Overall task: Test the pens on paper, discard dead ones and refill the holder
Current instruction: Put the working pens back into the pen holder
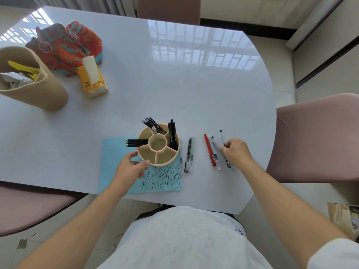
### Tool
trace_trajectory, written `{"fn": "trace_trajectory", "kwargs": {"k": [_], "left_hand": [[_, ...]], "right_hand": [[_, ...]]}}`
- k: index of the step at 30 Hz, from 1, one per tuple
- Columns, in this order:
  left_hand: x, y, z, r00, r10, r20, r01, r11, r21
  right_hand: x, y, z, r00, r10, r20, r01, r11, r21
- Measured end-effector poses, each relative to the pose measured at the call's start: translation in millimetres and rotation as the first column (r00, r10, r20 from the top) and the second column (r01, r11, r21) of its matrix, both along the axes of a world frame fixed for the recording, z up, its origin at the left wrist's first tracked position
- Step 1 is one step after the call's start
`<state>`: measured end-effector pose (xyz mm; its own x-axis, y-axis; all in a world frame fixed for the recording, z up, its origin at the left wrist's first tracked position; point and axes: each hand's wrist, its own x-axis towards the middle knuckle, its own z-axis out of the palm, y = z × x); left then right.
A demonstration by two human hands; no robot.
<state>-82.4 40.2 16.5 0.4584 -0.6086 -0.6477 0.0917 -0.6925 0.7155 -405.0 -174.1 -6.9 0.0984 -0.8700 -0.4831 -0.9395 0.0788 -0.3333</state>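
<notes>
Beige pen holder (159, 145) stands on the scribbled blue paper (114, 152), steadied at seven o'clock by the left hand (132, 166), fingers loosely spread. Right hand (236, 151) pinches a thin black pen (221, 137) at three o'clock; lift it clear of neighbouring pens (210, 150) before refilling.

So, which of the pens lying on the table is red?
The red pen, leftmost of the three pens beside the right hand. Its neighbours are clear with dark parts, as are the pens lying nearer the holder.

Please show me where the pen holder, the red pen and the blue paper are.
pen holder (171, 161), head view, front outer wall.
red pen (209, 148), head view, middle of barrel.
blue paper (112, 152), head view, bare left part.
</notes>
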Motion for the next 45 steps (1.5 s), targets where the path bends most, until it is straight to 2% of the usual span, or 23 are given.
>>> {"fn": "trace_trajectory", "kwargs": {"k": [13, 15, 18, 20, 21, 24, 27, 29, 31, 36, 38, 42, 45], "left_hand": [[-3.6, -1.3, 2.4, 1.000, 0.024, 0.001, -0.024, 1.000, 0.000], [-3.0, -1.6, 3.4, 1.000, 0.015, 0.003, -0.015, 1.000, 0.000], [-1.5, -1.7, 4.7, 1.000, 0.015, 0.007, -0.015, 1.000, -0.002], [-0.9, -1.8, 4.9, 1.000, 0.022, 0.004, -0.022, 1.000, -0.006], [-0.5, -1.8, 4.8, 1.000, 0.027, 0.001, -0.027, 1.000, -0.007], [0.1, -2.7, 4.3, 0.999, 0.038, -0.009, -0.038, 0.999, -0.005], [0.2, -4.2, 5.9, 1.000, 0.027, -0.002, -0.027, 1.000, 0.000], [0.8, -4.3, 7.4, 1.000, 0.018, -0.004, -0.018, 1.000, 0.001], [0.8, -4.4, 9.0, 1.000, 0.015, -0.011, -0.015, 1.000, 0.002], [-0.9, -4.7, 12.4, 1.000, 0.004, -0.015, -0.004, 1.000, 0.008], [-0.9, -3.9, 12.2, 1.000, -0.003, -0.022, 0.003, 1.000, 0.000], [2.9, -2.5, 9.5, 1.000, 0.013, -0.026, -0.013, 1.000, -0.006], [9.1, -3.2, 6.9, 0.999, 0.037, -0.028, -0.038, 0.998, -0.044]], "right_hand": [[20.1, -5.0, 10.8, 0.963, 0.208, -0.171, -0.187, 0.974, 0.131], [22.2, -2.8, 13.1, 0.977, 0.173, -0.127, -0.160, 0.981, 0.110], [25.6, 1.3, 25.1, 0.995, -0.047, 0.090, 0.043, 0.998, 0.050], [33.7, 6.6, 38.8, 0.932, -0.214, 0.292, 0.201, 0.977, 0.077], [40.8, 11.1, 46.9, 0.872, -0.277, 0.405, 0.249, 0.961, 0.121], [70.7, 30.3, 69.9, 0.629, -0.355, 0.692, 0.227, 0.935, 0.273], [106.6, 49.4, 81.0, 0.431, -0.360, 0.827, 0.159, 0.933, 0.323], [128.1, 59.1, 81.6, 0.380, -0.339, 0.861, 0.140, 0.941, 0.309], [143.6, 67.3, 78.7, 0.407, -0.306, 0.861, 0.135, 0.952, 0.275], [156.3, 76.9, 65.0, 0.687, -0.142, 0.713, 0.118, 0.990, 0.083], [153.2, 76.7, 64.2, 0.747, -0.075, 0.660, 0.063, 0.997, 0.041], [132.9, 71.8, 62.7, 0.720, -0.031, 0.693, -0.011, 0.998, 0.057], [103.2, 57.4, 57.4, 0.718, -0.157, 0.678, 0.136, 0.987, 0.084]]}}
